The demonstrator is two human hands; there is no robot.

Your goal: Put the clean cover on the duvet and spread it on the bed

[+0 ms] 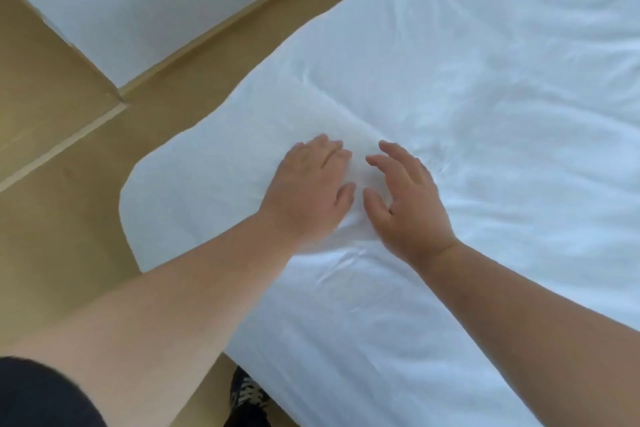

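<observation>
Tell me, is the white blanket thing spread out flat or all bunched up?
Mostly spread out. The white duvet lies flat across the bed with small wrinkles, and both hands, left hand and right hand, lie on it.

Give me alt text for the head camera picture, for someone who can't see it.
Two bare hands, left hand and right hand, lie flat side by side on a white duvet near its corner, over a tan floor.

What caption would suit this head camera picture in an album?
Both hands, left hand and right hand, press flat on the white duvet at the bed's corner.
</observation>
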